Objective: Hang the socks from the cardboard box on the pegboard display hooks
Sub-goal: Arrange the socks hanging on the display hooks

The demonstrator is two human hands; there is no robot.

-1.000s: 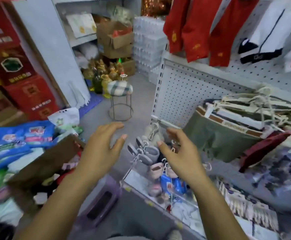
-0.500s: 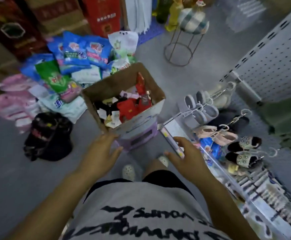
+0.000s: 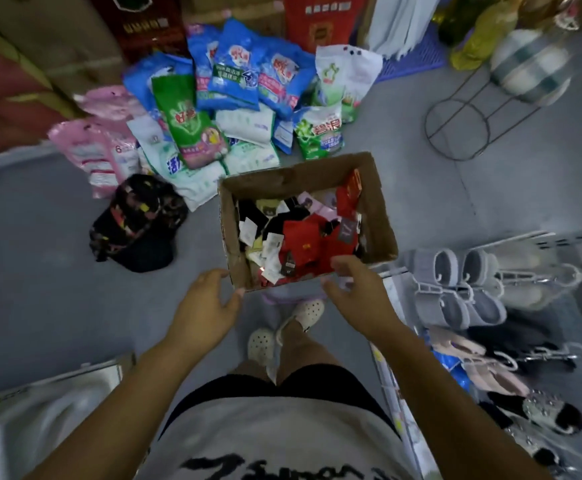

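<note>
The person has turned from the pegboard to the box (image 3: 381, 216) of socks (image 3: 303, 240) at 12 o'clock. The left hand (image 3: 208, 306) and right hand (image 3: 359, 292) reach for it, fingers apart and empty, ready to grab one.

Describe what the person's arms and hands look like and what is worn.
Both arms are bare: no sleeves, gloves, watch or rings show on the left hand or right hand. Worn: white shirt with black lettering, black shorts, pale clogs.
</note>
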